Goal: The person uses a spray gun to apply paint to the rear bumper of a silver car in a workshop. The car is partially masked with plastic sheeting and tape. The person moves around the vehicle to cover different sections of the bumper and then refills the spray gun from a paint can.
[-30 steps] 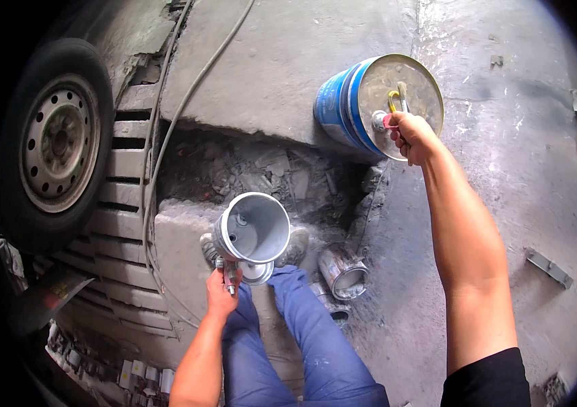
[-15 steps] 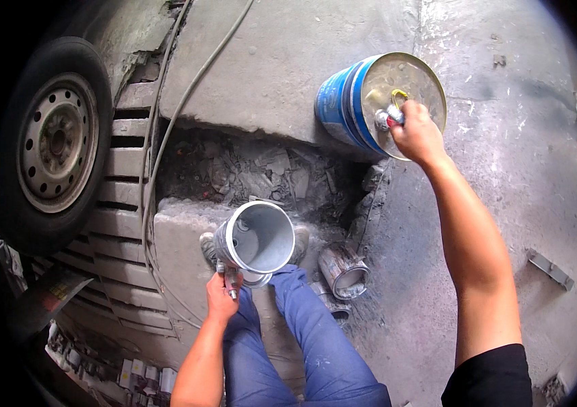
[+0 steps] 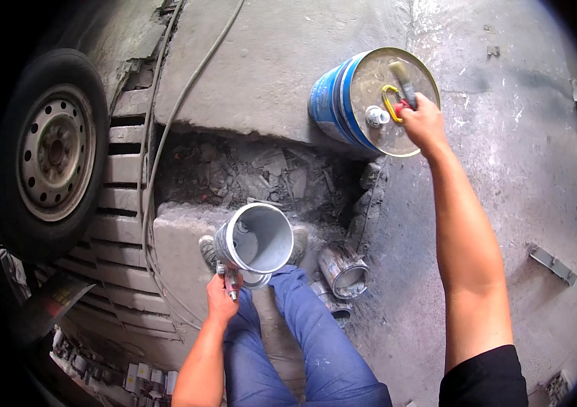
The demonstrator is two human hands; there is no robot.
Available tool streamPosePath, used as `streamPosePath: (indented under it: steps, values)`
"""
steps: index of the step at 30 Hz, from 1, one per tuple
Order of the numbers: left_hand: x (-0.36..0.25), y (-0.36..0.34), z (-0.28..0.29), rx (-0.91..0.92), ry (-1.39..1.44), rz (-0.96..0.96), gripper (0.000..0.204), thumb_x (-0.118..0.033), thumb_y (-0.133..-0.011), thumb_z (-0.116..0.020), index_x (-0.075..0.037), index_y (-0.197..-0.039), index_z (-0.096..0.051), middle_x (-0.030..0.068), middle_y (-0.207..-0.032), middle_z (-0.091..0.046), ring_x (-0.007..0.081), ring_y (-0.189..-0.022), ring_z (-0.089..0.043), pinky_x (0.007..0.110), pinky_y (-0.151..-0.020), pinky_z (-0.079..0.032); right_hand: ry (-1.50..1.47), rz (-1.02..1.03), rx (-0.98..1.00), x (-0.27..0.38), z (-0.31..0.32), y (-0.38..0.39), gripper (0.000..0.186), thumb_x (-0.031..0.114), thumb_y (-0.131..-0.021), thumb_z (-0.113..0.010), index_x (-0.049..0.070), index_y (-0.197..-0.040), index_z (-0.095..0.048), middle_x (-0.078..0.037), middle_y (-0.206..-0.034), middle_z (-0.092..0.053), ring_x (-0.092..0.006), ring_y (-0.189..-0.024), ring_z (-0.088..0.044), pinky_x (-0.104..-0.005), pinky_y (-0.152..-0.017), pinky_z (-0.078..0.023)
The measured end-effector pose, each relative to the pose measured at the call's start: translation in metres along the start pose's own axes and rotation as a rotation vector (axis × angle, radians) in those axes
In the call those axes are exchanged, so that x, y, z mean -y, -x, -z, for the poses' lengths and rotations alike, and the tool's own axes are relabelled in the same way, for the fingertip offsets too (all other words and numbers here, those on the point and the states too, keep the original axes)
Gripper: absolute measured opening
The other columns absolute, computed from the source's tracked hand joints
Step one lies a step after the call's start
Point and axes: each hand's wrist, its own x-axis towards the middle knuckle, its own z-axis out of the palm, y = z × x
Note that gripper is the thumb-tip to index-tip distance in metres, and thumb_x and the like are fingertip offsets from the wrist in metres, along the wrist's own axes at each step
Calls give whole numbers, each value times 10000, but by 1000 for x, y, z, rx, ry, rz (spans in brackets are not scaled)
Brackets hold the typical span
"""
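Note:
My left hand (image 3: 223, 298) grips the handle of a spray gun (image 3: 232, 281), with fingers wrapped round it. A wide, pale grey cup (image 3: 273, 227) sits on the gun, its open mouth facing up; its inside looks mostly bare. My right hand (image 3: 425, 123) reaches over the lid of a blue metal drum (image 3: 334, 102) and is closed on a paintbrush (image 3: 407, 93) with pale bristles and a red part near my fingers. Beside the brush is a yellow loop (image 3: 388, 102). A small white cap or spout (image 3: 375, 117) stands on the lid.
A broken pit (image 3: 254, 169) full of rubble lies ahead of my feet. Two paint-smeared cans (image 3: 344, 271) lie right of my legs. A wheel (image 3: 56, 152), hoses (image 3: 197, 81) and a slotted floor strip (image 3: 122, 197) are at left; a metal bracket (image 3: 551, 264) lies at right.
My right hand has turned, and the brush's bristles now show, pointing away from me. The yellow loop has shifted nearer my fingers, apart from the white cap. My left hand has hardly moved.

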Motion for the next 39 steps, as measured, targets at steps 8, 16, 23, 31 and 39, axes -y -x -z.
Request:
streamPosePath:
  steps: [8,16,23,31,39]
  values:
    - [7,-1,-5,-16,-2,-11,177,-187,-879,-638,-18,-880,-586,43,-722,-602,112,-672,-530,286,-637,-463,-1603,-417,546,-72,22,2,389,92,-784,-495,18,-1162,-550,-42,-773,-539,-139,-615,-536,-202,-469,-425]
    - [-10,-2,-8,-8,-45,-27,175,-172,-869,-647,-10,-881,-582,57,-718,-603,126,-666,-531,298,-633,-462,-1743,-485,392,-83,3,18,441,-18,-737,-442,-26,-1173,-506,-187,-1121,-576,-319,-957,-627,-320,-716,-591]
    - [0,1,-12,0,-62,4,192,-123,-823,-654,-29,-988,-622,82,-758,-631,143,-668,-556,304,-641,-468,-1598,-557,236,-72,1,8,101,72,-761,-489,12,-811,-552,-111,-759,-563,-175,-614,-506,-223,-455,-404]
    - [-1,0,-19,-6,-54,32,164,-139,-829,-649,-14,-921,-599,92,-736,-621,163,-646,-553,320,-620,-460,-715,-445,231,-60,-14,-5,204,214,-860,-638,34,-940,-585,-36,-705,-562,-127,-557,-521,-265,-457,-414]
    - [9,-3,-24,-29,-87,21,167,-141,-837,-629,-9,-928,-584,134,-739,-616,238,-657,-581,348,-643,-471,-468,-230,460,-44,-23,-25,176,196,-841,-658,60,-946,-619,-19,-717,-565,-99,-547,-486,-273,-493,-399]
